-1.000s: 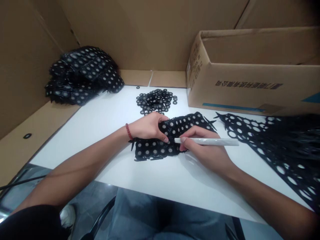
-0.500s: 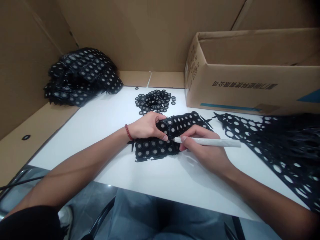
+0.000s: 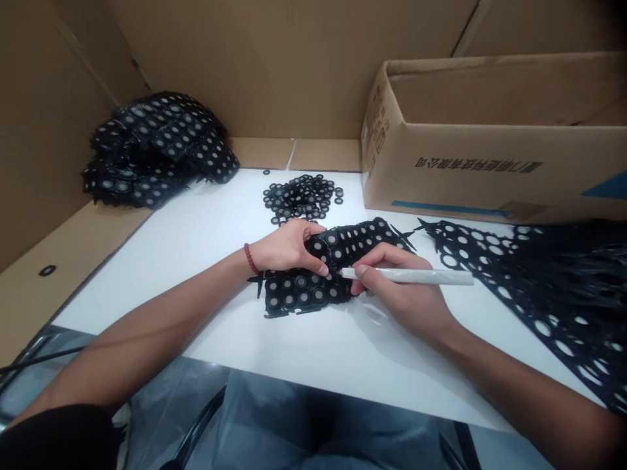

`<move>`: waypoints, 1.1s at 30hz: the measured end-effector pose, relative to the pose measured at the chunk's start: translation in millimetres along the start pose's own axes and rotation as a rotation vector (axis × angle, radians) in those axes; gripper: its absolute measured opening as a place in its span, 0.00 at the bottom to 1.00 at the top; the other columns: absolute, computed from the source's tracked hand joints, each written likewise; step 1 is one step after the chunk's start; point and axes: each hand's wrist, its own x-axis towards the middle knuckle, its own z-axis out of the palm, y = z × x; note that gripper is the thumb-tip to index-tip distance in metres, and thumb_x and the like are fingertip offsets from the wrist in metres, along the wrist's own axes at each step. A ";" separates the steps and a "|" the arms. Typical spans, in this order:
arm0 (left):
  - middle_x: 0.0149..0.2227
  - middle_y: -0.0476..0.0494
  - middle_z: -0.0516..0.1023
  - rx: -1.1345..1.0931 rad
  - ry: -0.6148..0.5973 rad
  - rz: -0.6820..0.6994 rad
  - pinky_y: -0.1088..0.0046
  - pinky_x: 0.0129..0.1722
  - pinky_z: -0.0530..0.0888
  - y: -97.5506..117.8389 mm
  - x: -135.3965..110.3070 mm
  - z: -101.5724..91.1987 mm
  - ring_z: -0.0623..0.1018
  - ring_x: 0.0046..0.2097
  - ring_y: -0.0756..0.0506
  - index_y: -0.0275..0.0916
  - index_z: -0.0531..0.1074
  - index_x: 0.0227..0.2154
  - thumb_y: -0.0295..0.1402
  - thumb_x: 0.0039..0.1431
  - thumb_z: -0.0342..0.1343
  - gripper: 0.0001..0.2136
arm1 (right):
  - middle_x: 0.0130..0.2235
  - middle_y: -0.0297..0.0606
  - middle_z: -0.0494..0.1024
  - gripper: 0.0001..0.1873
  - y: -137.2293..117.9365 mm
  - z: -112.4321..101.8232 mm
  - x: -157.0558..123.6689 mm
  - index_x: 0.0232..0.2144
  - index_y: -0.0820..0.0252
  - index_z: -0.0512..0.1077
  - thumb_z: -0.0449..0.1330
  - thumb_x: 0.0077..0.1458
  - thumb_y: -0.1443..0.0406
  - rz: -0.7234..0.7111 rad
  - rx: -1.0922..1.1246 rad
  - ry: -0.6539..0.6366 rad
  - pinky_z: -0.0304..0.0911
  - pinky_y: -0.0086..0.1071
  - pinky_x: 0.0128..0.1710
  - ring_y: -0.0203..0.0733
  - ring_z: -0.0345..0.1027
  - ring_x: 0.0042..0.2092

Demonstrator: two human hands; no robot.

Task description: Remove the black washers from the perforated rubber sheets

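Note:
A black sheet of round pieces with grey centres (image 3: 298,288) lies on the white table (image 3: 206,228) in front of me. My left hand (image 3: 289,249) is closed on the sheet's upper left part, thumb pressing down on it. My right hand (image 3: 396,290) grips a white stick-like tool (image 3: 416,277) like a pen, with its tip resting on the sheet near my left thumb. A red bead bracelet (image 3: 251,259) circles my left wrist.
A small heap of loose black rings (image 3: 301,196) lies behind the sheet. A pile of full black sheets (image 3: 157,147) sits at the back left. Emptied sheets with open holes (image 3: 548,287) spread at the right. An open cardboard box (image 3: 490,140) stands at the back right; cardboard walls surround the table.
Both hands and the sheet stay almost in place; the view has shifted slightly and the left fingers have curled a little more over the sheet.

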 end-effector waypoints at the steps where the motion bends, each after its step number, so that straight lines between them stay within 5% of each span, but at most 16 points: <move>1: 0.24 0.53 0.69 0.007 -0.001 -0.002 0.77 0.25 0.63 -0.2 0.0 0.1 0.68 0.27 0.52 0.34 0.67 0.23 0.34 0.38 0.67 0.14 | 0.23 0.30 0.78 0.06 0.2 0.1 -0.2 0.24 0.58 0.69 0.60 0.53 0.66 0.000 0.002 -0.001 0.62 0.25 0.27 0.33 0.70 0.26; 20: 0.22 0.54 0.67 0.004 0.073 0.028 0.79 0.22 0.62 -0.8 -1.4 3.1 0.66 0.25 0.53 0.34 0.65 0.20 0.35 0.35 0.69 0.17 | 0.24 0.31 0.77 0.06 2.8 2.8 -7.8 0.24 0.58 0.69 0.58 0.53 0.66 -0.065 -0.160 0.020 0.62 0.29 0.25 0.37 0.71 0.26; 33: 0.27 0.48 0.75 -0.231 0.124 0.166 0.76 0.30 0.72 20.9 -13.4 6.2 0.73 0.29 0.50 0.32 0.71 0.25 0.27 0.31 0.72 0.16 | 0.24 0.33 0.79 0.05 -17.4 -9.7 -19.8 0.27 0.53 0.70 0.60 0.55 0.62 -0.077 0.153 -0.015 0.68 0.32 0.29 0.39 0.73 0.26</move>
